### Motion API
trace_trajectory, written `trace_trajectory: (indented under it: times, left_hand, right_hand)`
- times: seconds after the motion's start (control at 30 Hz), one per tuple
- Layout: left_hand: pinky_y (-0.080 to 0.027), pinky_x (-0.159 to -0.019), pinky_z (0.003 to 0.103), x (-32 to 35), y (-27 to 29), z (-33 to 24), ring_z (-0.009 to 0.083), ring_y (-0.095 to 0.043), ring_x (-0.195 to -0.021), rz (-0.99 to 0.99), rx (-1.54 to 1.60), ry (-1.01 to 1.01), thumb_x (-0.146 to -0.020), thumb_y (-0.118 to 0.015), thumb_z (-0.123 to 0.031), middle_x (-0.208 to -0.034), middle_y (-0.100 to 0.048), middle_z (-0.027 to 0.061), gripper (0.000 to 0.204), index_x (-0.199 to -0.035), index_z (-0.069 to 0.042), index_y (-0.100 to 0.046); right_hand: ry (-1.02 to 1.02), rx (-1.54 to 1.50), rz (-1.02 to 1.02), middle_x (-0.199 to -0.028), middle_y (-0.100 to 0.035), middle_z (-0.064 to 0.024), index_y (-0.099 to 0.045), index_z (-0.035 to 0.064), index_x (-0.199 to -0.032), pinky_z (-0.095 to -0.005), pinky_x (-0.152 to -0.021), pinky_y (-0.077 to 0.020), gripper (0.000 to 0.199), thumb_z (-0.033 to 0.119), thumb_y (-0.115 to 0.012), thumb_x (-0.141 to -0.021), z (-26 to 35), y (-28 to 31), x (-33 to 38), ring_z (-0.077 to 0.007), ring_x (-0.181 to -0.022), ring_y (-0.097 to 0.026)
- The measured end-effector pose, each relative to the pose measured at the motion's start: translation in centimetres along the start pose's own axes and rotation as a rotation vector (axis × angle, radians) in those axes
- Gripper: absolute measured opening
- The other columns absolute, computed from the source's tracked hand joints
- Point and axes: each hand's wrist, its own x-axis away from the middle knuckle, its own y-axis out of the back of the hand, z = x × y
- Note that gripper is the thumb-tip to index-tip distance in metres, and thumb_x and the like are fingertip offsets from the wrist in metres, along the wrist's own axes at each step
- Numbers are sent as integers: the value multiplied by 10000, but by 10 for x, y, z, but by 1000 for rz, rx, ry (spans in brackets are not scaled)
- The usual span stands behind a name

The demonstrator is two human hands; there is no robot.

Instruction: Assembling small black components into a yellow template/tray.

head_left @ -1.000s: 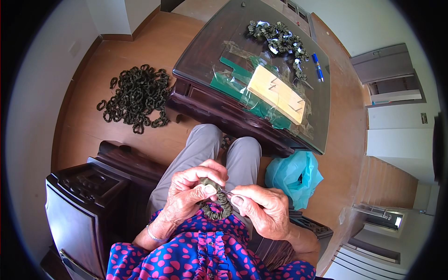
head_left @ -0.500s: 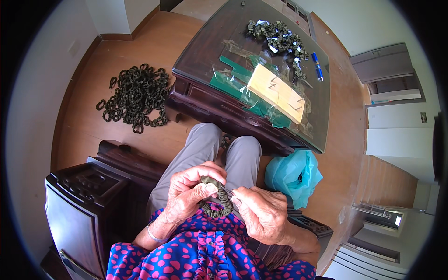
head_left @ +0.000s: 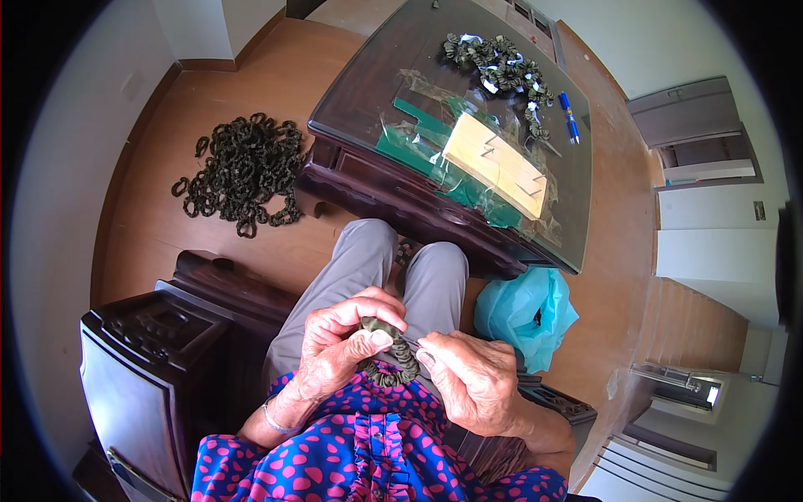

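Observation:
Over my lap, my left hand (head_left: 335,347) pinches a dark green gathered-fabric scrunchie (head_left: 395,375) between thumb and fingers. The ring of ruffled cloth hangs below the pinch. Close on its right side, my right hand (head_left: 475,385) is closed, thumb against forefinger, around a thin dark pointed tool (head_left: 411,341). The tool's tip reaches to the scrunchie's edge by my left fingertips. Its exact kind is too small to make out, and most of it is hidden in my fingers.
A heap of dark green scrunchies (head_left: 242,171) lies on the floor at left. On the dark table (head_left: 360,96) are a wooden board with nails (head_left: 495,167), taped green sheeting (head_left: 418,125), more scrunchies with white bits (head_left: 498,63) and a blue pen (head_left: 570,117). A teal plastic bag (head_left: 519,301) stands beside my knee.
My right hand and the thin tool have shifted very slightly at the scrunchie, whose hanging ring has turned a little. My left hand keeps its pinch in nearly the same place.

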Motion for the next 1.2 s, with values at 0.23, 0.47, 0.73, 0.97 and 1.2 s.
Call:
trace_trajectory:
  times: [0.23, 0.47, 0.73, 0.97, 1.2]
  left_hand:
    - [-445, -807, 255, 1, -2, 0, 128, -553, -932, 55, -112, -4, -904, -662, -78, -1030, -610, 90, 160, -1030, 18, -681]
    - [-443, -748, 229, 0, -1, -4, 97, -526, -824, -32, 59, 72, -913, -654, -147, -1062, -591, 84, 241, -1064, 40, -648]
    - [-436, -742, 227, -1, -2, -2, 91, -519, -834, 7, 14, 52, -922, -644, -153, -1053, -590, 78, 227, -1057, 29, -655]
    - [-447, -798, 262, -3, 0, -4, 134, -557, -915, 37, -85, -6, -901, -669, -108, -1023, -613, 92, 180, -1023, 25, -673]
    - [-454, -905, 386, -2, -2, -16, 247, -609, -907, -10, -231, 62, -829, -744, -171, -888, -660, 134, 236, -918, 42, -696]
  right_hand:
    - [66, 114, -20, -642, -574, -125, -619, -83, -944, -332, -461, -440, 166, -63, -679, -790, 1, -2, 0, -255, -507, -576]
    - [104, 140, -53, -611, -551, -108, -621, -82, -938, -321, -435, -412, 181, -68, -689, -772, -2, 0, 5, -234, -476, -547]
    - [106, 110, -47, -620, -556, -111, -617, -79, -947, -323, -440, -418, 186, -76, -681, -772, -2, -2, 1, -233, -483, -553]
    - [102, 114, -24, -636, -567, -118, -612, -82, -959, -328, -447, -432, 192, -76, -674, -777, -2, -3, 0, -247, -499, -571]
    - [-418, -375, 52, -661, -618, -76, -658, -54, -959, -263, -482, -429, 126, 60, -633, -910, -3, -5, 4, -119, -522, -564]
